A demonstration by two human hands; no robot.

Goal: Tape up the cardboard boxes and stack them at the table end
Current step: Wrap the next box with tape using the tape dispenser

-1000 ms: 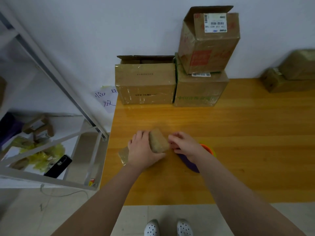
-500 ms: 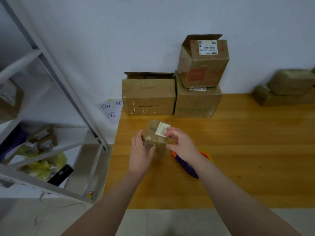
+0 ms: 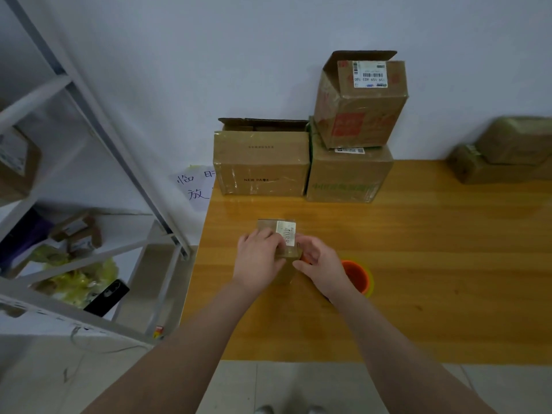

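Clock bearings are taken from the small box.

- Wooden table (image 3: 418, 264): bears all items below.
- Open-flapped carton (image 3: 261, 162), 12 o'clock, against the wall.
- Green-printed carton (image 3: 348, 174), 1 o'clock, touching the first; on it a tilted red-printed carton (image 3: 361, 112) with its flap raised.
- Wrapped parcels (image 3: 507, 150), 2 o'clock, well apart, blurred.
- Orange-and-green tape roll (image 3: 357, 276), 4 o'clock, just behind the right wrist and partly hidden by it.
- Handwritten paper note (image 3: 194, 183), 11 o'clock, on the wall.
- Metal rack (image 3: 89, 115), 9 o'clock, off the table; black phone (image 3: 106, 297) on its lower shelf.
- Small box (image 3: 286, 270), white label on top: near the table's left edge, between both hands.
- Left hand (image 3: 258, 261): fingers curled over the box's left side and top.
- Right hand (image 3: 319, 264): thumb and fingers pinching the box's right side by the label.
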